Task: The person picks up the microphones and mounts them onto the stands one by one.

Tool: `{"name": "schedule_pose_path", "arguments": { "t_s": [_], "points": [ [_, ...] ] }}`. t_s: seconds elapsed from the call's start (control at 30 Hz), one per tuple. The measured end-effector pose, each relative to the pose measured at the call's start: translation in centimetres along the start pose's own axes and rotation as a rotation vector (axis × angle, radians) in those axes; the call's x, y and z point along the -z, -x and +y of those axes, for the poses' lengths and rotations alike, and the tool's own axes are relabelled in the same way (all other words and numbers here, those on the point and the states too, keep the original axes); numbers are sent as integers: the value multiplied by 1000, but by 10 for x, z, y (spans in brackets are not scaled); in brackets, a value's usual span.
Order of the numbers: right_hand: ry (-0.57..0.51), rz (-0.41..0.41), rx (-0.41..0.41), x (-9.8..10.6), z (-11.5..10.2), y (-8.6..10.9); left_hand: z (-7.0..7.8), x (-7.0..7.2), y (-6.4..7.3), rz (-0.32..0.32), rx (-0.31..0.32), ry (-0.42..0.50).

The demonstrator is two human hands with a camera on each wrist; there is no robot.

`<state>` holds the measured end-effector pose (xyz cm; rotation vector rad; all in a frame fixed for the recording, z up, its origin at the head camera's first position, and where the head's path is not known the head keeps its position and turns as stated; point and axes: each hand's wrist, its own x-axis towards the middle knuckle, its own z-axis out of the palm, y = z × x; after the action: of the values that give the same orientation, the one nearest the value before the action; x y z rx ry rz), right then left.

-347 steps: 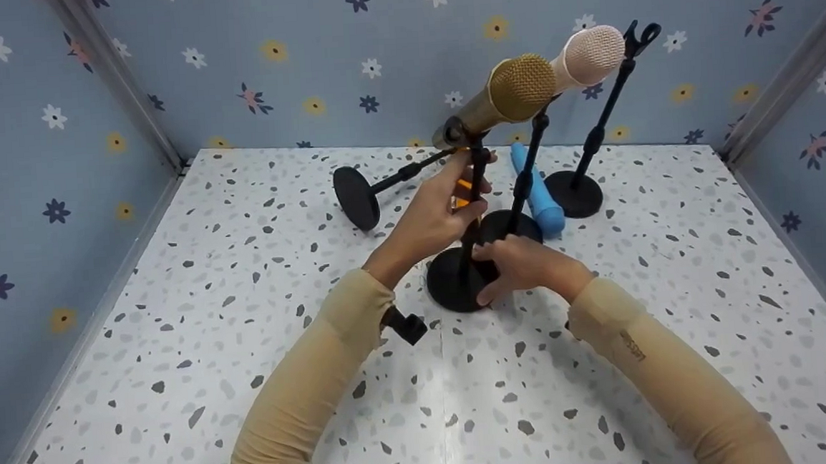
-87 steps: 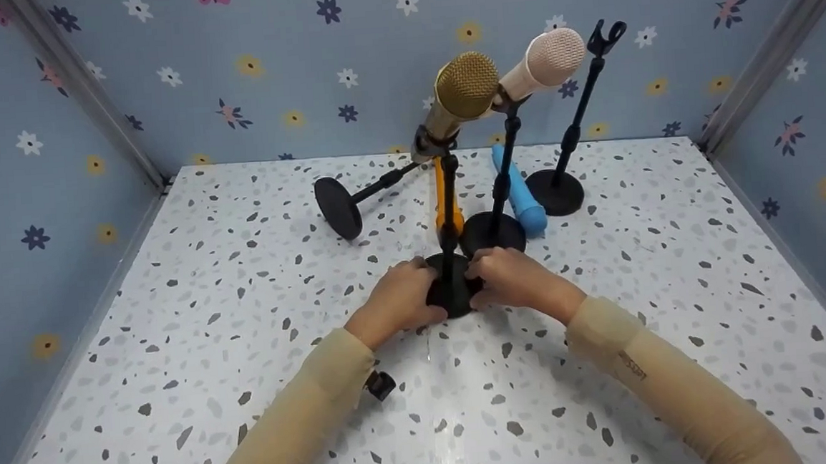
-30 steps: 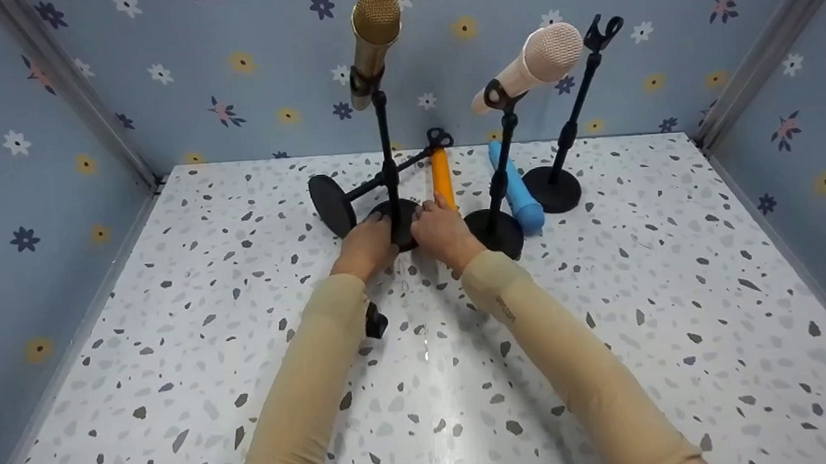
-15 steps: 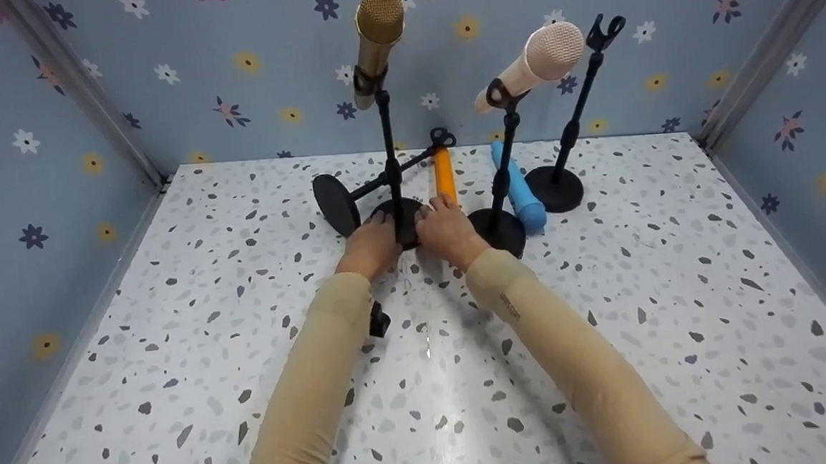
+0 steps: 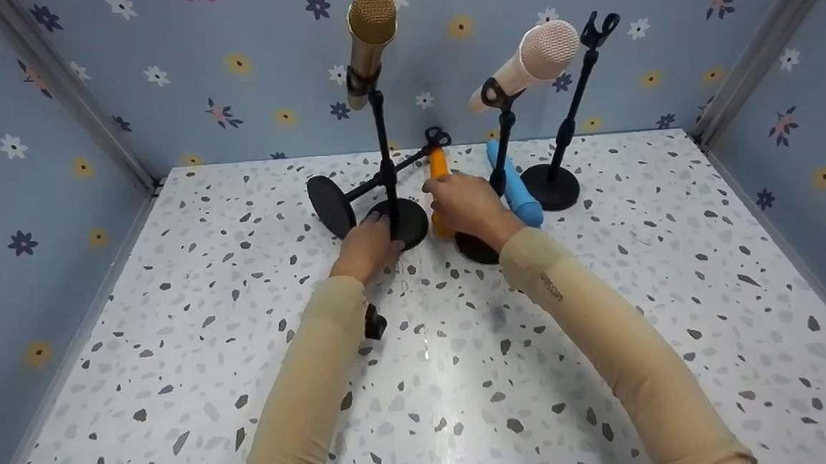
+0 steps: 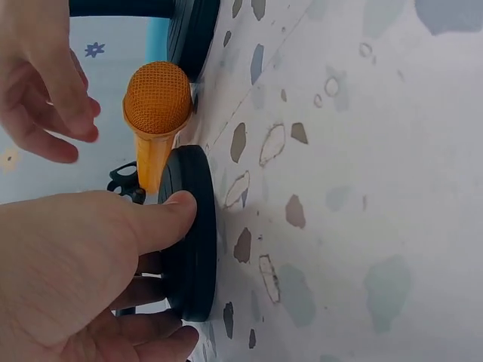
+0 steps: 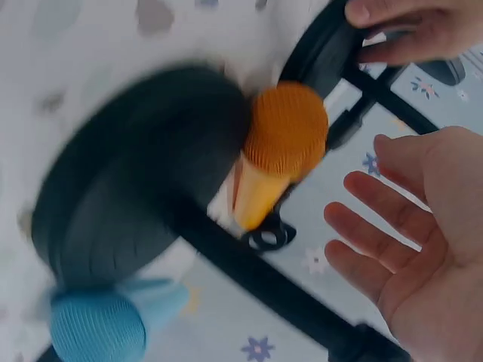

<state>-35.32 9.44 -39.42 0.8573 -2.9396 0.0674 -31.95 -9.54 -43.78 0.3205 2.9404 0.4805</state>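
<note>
My left hand grips the round black base of a microphone stand, thumb on its edge in the left wrist view. That stand holds a gold microphone upright and tilted toward me. My right hand hovers over the orange microphone, which lies on the table between two bases. In the right wrist view, the right hand has loosely bent, spread fingers with nothing between them, apart from the orange microphone. Part of the orange microphone is hidden under that hand in the head view.
A tipped-over stand lies behind the gold one. On the right, a stand with a pale pink microphone, a lying blue microphone and an upright stand with a bare clip. Flowered walls enclose the speckled table.
The gold microphone's stand has moved left and back since 2.9 s ago. In the last half second my right hand has left its base and risen rightward over the orange microphone.
</note>
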Motion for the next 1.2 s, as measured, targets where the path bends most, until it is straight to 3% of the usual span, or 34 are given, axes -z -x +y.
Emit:
{"name": "schedule_pose_path", "arguments": {
  "t_s": [0.13, 0.23, 0.4, 0.5, 0.93, 1.2],
  "points": [
    [158, -29, 55, 6, 3, -4, -1, 2, -1, 12, 3, 11],
    [310, -99, 97, 5, 3, -8, -2, 1, -1, 16, 15, 18],
    [546, -227, 54, -1, 8, -14, -1, -1, 0, 20, -1, 13],
    [627, -262, 31, -5, 11, -18, 0, -1, -1, 28, -5, 9],
    [632, -265, -5, -20, 18, -22, 4, -3, -2, 23, -18, 7],
    [616, -150, 134, -25, 16, -21, -1, -2, -1, 17, -7, 7]
  ]
}}
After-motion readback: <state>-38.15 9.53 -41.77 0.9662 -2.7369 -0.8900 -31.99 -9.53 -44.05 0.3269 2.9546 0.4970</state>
